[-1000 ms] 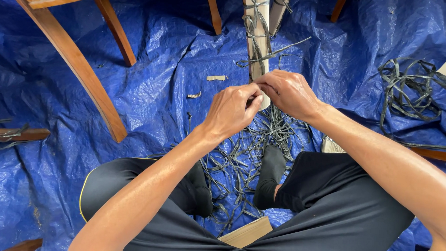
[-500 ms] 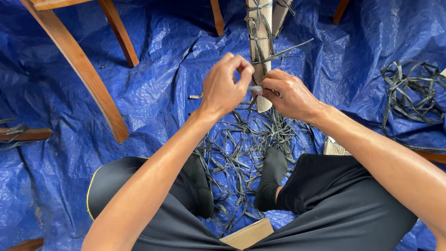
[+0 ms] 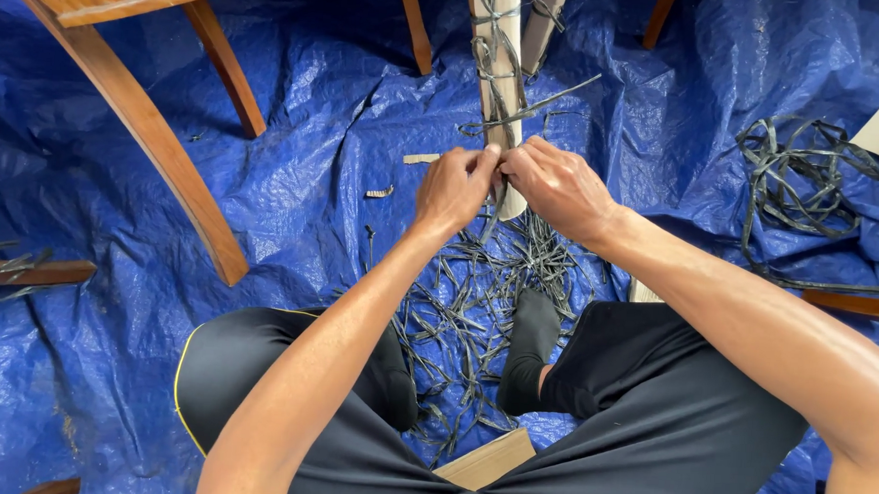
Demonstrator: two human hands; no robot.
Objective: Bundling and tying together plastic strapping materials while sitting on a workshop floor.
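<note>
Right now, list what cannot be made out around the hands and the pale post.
- Head view: where the dark strip is pinched; the left hand and right hand cover it.
- The pale post: its top is cut off by the upper edge, its foot hidden behind both hands.
- The wooden chair: its seat is cut off by the top edge.
- The coil of dark strips: single strands are too tangled to tell apart.

Both hands are crowding the pale wooden leg (image 3: 498,42), the left hand (image 3: 454,190) and right hand (image 3: 559,186) touching at its front. Loose dark strips (image 3: 476,308) are littering the blue tarp (image 3: 295,152) below them, hemmed by the knees. A brown chair leg (image 3: 157,146) is blocking the left side. Bare tarp is lying between it and the left hand. A tangled strip bundle (image 3: 798,174) is occupying the right.
</note>
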